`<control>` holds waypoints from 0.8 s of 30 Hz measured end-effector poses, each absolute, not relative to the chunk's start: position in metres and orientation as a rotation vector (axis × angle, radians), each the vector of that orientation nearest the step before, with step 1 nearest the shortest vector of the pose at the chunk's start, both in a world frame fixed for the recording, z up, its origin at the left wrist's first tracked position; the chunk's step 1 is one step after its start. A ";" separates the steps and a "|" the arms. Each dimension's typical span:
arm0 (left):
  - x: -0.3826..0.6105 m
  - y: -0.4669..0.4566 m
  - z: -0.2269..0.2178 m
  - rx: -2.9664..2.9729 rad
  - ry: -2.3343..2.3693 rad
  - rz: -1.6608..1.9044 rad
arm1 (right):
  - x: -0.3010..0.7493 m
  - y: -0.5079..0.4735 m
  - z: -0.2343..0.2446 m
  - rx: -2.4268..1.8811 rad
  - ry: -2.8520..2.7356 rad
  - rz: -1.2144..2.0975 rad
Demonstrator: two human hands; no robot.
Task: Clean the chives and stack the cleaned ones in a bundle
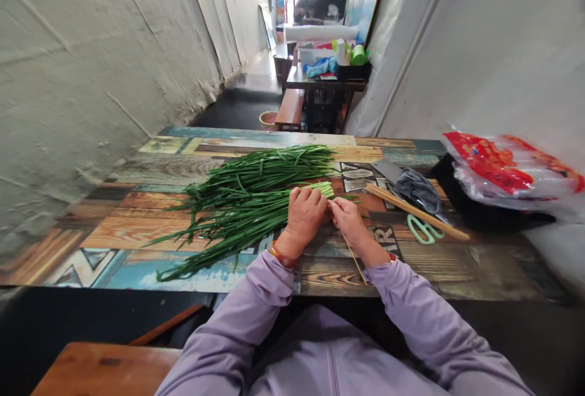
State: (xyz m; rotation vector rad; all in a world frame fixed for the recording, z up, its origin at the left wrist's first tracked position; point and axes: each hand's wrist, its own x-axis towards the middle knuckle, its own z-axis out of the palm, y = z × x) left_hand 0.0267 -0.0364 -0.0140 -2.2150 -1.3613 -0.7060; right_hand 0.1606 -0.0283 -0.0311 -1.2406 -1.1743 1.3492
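Note:
A bunch of green chives (247, 216) lies across the patterned table, its pale cut ends to the right. My left hand (305, 213) is closed over this bunch near those ends. Beside it, my right hand (350, 225) pinches a thin tan strand (353, 256), whose tail slants down toward the table's near edge. The fingertips of both hands almost meet, and what lies between them is partly hidden. Just behind, a second pile of chives (269, 167) rests with its leaves pointing left.
To the right lie a bundle of long tan strips (418, 212), mint-green-handled scissors (423, 239), a dark grey cloth (417, 189) and a flat grey blade (386, 169). A red-and-clear plastic package (512, 167) sits at the far right. Farther back stands another table (315, 84) holding clutter.

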 end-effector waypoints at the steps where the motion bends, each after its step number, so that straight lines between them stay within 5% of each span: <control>1: 0.026 -0.036 -0.014 -2.213 -1.332 -0.724 | 0.160 -0.029 -0.031 -1.237 -1.170 1.356; 11: 0.021 -0.033 -0.014 -2.247 -1.110 -0.821 | 0.159 -0.024 -0.033 -1.186 -1.205 1.288; 24: 0.020 -0.039 -0.006 -2.186 -1.542 -0.542 | 0.158 -0.029 -0.030 -1.100 -1.146 1.370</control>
